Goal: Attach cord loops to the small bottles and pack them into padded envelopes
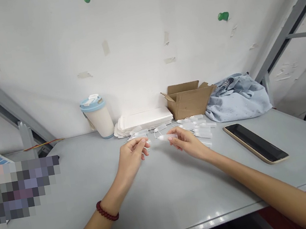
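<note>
Partly hidden: left hand's [132,157] small piece [146,142]

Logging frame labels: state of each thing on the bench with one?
left hand: pinched on a small clear piece
right hand: holding a small clear bottle, lying sideways
cardboard box: flaps open
cup: upright, lid on
phone: flat, screen dark
spare bottles: lying loose

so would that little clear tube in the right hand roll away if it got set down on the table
Probably yes: the small translucent tube looks round and slim, and the grey table looks smooth and flat. It seems light, since the right hand pinches it with fingertips only. The left hand grips a similar small piece.
</note>
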### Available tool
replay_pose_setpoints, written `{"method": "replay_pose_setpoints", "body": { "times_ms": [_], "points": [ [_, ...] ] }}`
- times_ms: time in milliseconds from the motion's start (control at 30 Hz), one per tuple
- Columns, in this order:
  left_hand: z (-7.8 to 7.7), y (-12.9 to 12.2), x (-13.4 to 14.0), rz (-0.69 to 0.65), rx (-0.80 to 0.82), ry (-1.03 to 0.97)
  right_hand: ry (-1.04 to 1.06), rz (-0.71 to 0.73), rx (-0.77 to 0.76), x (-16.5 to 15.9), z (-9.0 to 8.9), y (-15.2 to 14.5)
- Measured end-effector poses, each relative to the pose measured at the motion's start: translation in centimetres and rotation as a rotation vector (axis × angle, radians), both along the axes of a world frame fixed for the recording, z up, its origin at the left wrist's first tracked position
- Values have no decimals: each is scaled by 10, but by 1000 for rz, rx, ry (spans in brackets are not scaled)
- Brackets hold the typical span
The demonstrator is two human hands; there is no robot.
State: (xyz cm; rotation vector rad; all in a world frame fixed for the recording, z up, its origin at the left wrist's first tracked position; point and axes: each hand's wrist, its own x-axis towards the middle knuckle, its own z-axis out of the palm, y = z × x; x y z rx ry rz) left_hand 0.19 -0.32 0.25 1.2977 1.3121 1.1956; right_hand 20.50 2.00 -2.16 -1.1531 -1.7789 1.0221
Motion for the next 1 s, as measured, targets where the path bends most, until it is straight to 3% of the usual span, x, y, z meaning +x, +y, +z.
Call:
{"method": "replay_pose_setpoints", "body": {
  "times_ms": [333,667,1000],
  "points": [
    [3,0,-2,32,5,-34,-176,-48,-47,6,-18,19],
    [4,0,-2,29,-3,-33,-334,-114,236,9,-25,23],
    [1,-1,0,-5,-7,-26,-305,-188,297,3,-41,28]
  ]
}}
